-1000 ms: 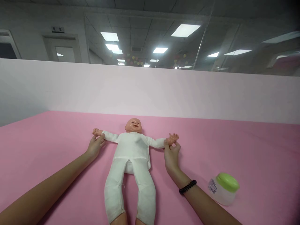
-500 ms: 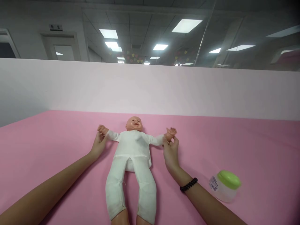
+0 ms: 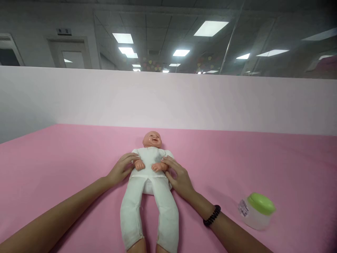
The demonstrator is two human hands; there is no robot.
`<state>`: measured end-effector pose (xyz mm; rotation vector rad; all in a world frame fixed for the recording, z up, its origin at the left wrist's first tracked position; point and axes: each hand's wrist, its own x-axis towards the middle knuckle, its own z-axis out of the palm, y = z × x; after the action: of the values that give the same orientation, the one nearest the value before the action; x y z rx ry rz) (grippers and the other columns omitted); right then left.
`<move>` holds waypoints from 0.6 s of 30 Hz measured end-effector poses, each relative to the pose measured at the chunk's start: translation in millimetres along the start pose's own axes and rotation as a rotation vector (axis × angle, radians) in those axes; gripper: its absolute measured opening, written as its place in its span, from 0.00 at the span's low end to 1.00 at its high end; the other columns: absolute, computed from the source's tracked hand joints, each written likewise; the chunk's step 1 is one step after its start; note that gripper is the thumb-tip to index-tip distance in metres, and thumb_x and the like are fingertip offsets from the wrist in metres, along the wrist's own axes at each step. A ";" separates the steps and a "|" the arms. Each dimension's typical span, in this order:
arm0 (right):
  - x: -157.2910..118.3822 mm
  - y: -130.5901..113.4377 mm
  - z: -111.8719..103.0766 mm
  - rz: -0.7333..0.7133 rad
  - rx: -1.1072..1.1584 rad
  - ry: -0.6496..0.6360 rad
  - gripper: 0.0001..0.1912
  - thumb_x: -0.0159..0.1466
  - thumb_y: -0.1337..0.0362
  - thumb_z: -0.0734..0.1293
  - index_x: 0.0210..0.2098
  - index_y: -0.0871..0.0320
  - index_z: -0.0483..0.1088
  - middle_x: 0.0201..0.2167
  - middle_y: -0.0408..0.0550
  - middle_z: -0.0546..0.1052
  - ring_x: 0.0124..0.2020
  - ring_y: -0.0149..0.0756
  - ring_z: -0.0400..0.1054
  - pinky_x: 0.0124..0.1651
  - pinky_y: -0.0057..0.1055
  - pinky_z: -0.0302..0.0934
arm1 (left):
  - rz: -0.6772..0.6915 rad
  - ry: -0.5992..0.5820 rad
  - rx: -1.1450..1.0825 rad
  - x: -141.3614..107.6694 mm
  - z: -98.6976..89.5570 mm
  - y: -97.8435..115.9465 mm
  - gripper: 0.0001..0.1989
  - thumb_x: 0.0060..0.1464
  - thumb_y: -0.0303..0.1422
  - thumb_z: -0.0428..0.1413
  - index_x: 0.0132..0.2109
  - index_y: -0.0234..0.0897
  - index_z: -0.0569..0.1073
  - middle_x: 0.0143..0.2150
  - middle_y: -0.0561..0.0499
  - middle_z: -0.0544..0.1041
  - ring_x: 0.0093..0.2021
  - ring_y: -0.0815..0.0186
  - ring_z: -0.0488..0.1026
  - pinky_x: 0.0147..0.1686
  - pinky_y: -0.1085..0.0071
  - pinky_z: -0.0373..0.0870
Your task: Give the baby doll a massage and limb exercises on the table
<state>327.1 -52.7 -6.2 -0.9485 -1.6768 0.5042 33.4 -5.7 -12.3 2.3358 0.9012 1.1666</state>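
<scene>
A baby doll (image 3: 149, 160) with a cloth body in white lies on its back, head toward the far side and legs toward me. Both its arms are folded in, its plastic hands resting over the belly. My left hand (image 3: 121, 170) is at the doll's arm on the left, fingers curved over it near the wrist. On the other side, my right hand (image 3: 180, 177) holds the opposite arm near the wrist, fingers on top and thumb below. The doll's feet run out of the bottom of the view.
The doll lies on a pink surface (image 3: 226, 161). A clear jar with a green lid (image 3: 261, 203) stands to the right, beside my right forearm. A white low wall (image 3: 168, 98) closes off the back, with glass above it.
Both my hands have moved inward with the doll's arms, from stretched out sideways to folded over its belly. The jar stays where it was on the surface.
</scene>
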 end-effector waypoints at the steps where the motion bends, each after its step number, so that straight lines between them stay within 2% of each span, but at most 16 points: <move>1: 0.0 -0.6 1.1 0.018 0.024 0.020 0.17 0.61 0.63 0.69 0.51 0.53 0.75 0.55 0.49 0.76 0.61 0.46 0.67 0.68 0.49 0.56 | -0.036 0.038 -0.029 0.3 -0.1 -1.0 0.16 0.62 0.36 0.55 0.56 0.43 0.73 0.59 0.45 0.73 0.61 0.56 0.68 0.64 0.56 0.62; 4: 5.6 4.4 -4.0 0.200 0.221 0.302 0.24 0.58 0.57 0.72 0.52 0.55 0.71 0.54 0.53 0.76 0.55 0.46 0.71 0.62 0.48 0.64 | -0.251 0.263 -0.249 3.5 -2.4 -13.0 0.19 0.62 0.39 0.56 0.58 0.44 0.68 0.61 0.45 0.71 0.62 0.57 0.68 0.62 0.58 0.65; 7: 14.6 18.1 -19.3 0.511 0.419 0.655 0.29 0.56 0.56 0.73 0.54 0.56 0.67 0.52 0.54 0.76 0.52 0.46 0.73 0.54 0.44 0.71 | -0.543 0.569 -0.558 9.0 -8.7 -33.3 0.18 0.61 0.37 0.58 0.56 0.43 0.66 0.59 0.45 0.72 0.60 0.59 0.70 0.59 0.62 0.69; 9: 19.0 28.0 -30.3 0.724 0.550 0.802 0.24 0.58 0.60 0.70 0.54 0.55 0.67 0.52 0.52 0.76 0.52 0.43 0.74 0.52 0.40 0.72 | -0.702 0.640 -0.736 12.3 -14.0 -44.7 0.11 0.62 0.33 0.56 0.50 0.39 0.69 0.54 0.43 0.75 0.56 0.61 0.74 0.57 0.65 0.70; 10: 20.2 31.9 -34.5 0.794 0.611 0.829 0.23 0.58 0.62 0.69 0.53 0.53 0.68 0.51 0.51 0.76 0.52 0.41 0.74 0.51 0.38 0.73 | -0.741 0.638 -0.796 13.5 -16.3 -48.0 0.07 0.63 0.31 0.54 0.48 0.37 0.70 0.52 0.43 0.76 0.55 0.62 0.74 0.57 0.67 0.70; 12: 20.9 35.2 -38.4 0.827 0.665 0.815 0.22 0.58 0.63 0.68 0.53 0.52 0.68 0.52 0.48 0.76 0.51 0.39 0.74 0.50 0.36 0.73 | -0.763 0.632 -0.846 14.4 -18.8 -48.0 0.04 0.63 0.30 0.54 0.45 0.36 0.71 0.49 0.43 0.77 0.53 0.65 0.75 0.56 0.69 0.70; 15: 18.0 28.2 -32.3 0.691 0.529 0.717 0.27 0.55 0.57 0.73 0.53 0.53 0.68 0.51 0.51 0.77 0.51 0.44 0.74 0.49 0.39 0.73 | -0.697 0.665 -0.801 12.1 -15.8 -33.2 0.14 0.61 0.35 0.59 0.52 0.41 0.67 0.50 0.47 0.76 0.51 0.65 0.76 0.55 0.65 0.71; 17: 13.7 18.2 -23.2 0.520 0.390 0.578 0.30 0.54 0.55 0.75 0.54 0.55 0.68 0.50 0.53 0.77 0.51 0.46 0.74 0.51 0.43 0.72 | -0.524 0.576 -0.664 8.6 -10.3 -19.0 0.19 0.59 0.38 0.61 0.55 0.45 0.65 0.53 0.48 0.74 0.54 0.62 0.74 0.56 0.61 0.71; 18: 11.0 12.9 -18.4 0.413 0.312 0.474 0.29 0.54 0.56 0.75 0.53 0.56 0.69 0.51 0.53 0.78 0.52 0.47 0.73 0.54 0.45 0.70 | -0.408 0.465 -0.562 6.7 -7.2 -12.5 0.19 0.59 0.39 0.60 0.55 0.45 0.66 0.55 0.47 0.74 0.56 0.60 0.73 0.57 0.60 0.70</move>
<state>347.8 -38.8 -3.2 -1.0821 -0.9468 0.7259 25.9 8.2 -11.5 1.3866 0.9744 1.5542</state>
